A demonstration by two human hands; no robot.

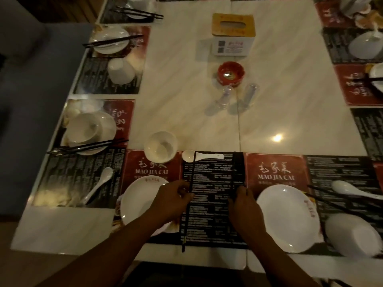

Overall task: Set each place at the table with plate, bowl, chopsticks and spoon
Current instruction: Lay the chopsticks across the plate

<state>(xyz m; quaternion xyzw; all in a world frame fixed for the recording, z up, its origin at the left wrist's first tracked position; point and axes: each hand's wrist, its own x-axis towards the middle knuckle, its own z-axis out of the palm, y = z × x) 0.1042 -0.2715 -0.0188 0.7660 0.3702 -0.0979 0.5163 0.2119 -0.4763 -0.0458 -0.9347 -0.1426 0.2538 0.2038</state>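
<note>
My left hand (172, 200) and my right hand (245, 208) were bare. My left arm (116, 251) and right arm (275, 253) were bare too, from each wrist back to the picture's edge.

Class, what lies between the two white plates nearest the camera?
Head view: a black printed placemat, with the left hand and right hand each holding a black chopstick.

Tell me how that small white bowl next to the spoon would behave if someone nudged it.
The bowl looks like glazed ceramic, so probably rigid, slick and breakable if dropped. It stands upright and squat, so a nudge would likely slide it rather than tip it. Pushed right, it might bump the spoon.
</note>
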